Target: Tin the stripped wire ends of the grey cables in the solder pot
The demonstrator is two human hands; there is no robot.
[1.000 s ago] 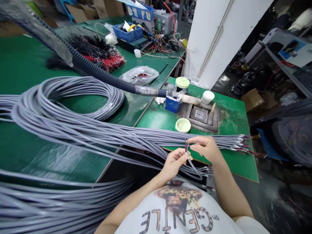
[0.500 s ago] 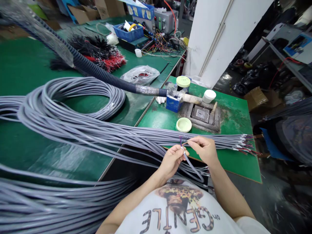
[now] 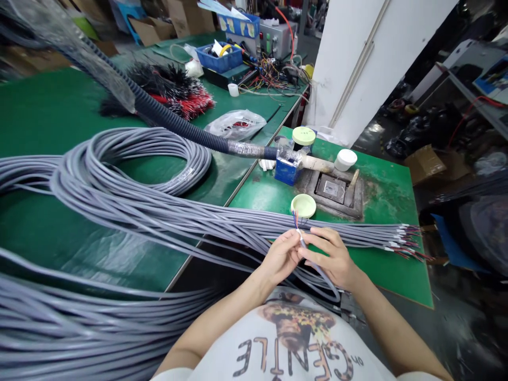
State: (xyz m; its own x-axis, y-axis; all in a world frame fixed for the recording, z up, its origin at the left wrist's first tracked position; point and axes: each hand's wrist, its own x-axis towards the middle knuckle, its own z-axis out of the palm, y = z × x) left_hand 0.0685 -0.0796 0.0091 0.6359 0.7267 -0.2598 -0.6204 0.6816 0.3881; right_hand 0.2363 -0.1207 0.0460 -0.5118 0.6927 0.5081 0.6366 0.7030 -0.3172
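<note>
- While both hands meet in front of the chest in the head view, the left hand (image 3: 281, 257) has its thumb and fingertips closed tight on a single grey cable (image 3: 304, 244), just under the stripped end.
- The right hand (image 3: 332, 260) pinches the same cable with thumb and forefinger, right beside the left fingertips. Its other fingers lie loosely stretched toward the left hand.
- Thin coloured wires (image 3: 295, 217), red and blue, stick up out of the cable end above both hands, near the pale green lid (image 3: 304, 205).
- Below the hands the cable curves down and to the right in a loop above the white T-shirt (image 3: 301, 352).
- A thick bundle of grey cables (image 3: 190, 219) runs across the green table (image 3: 384, 193) just beyond the hands. Its stripped ends (image 3: 405, 241) fan out at the table's right edge.
- More grey cable lies in a coil (image 3: 151, 159) on the left, and further strands fill the lower left corner.
- A black corrugated hose (image 3: 178, 124) slants down from the upper left to a blue block (image 3: 286, 170), beside a sunken metal plate (image 3: 332, 188).
- A green-lidded jar (image 3: 304, 137) and a white jar (image 3: 345, 159) stand near that plate.
- Farther back lie a plastic bag (image 3: 237, 124), a heap of red and black wires (image 3: 174, 95) and a blue bin (image 3: 220, 57).
</note>
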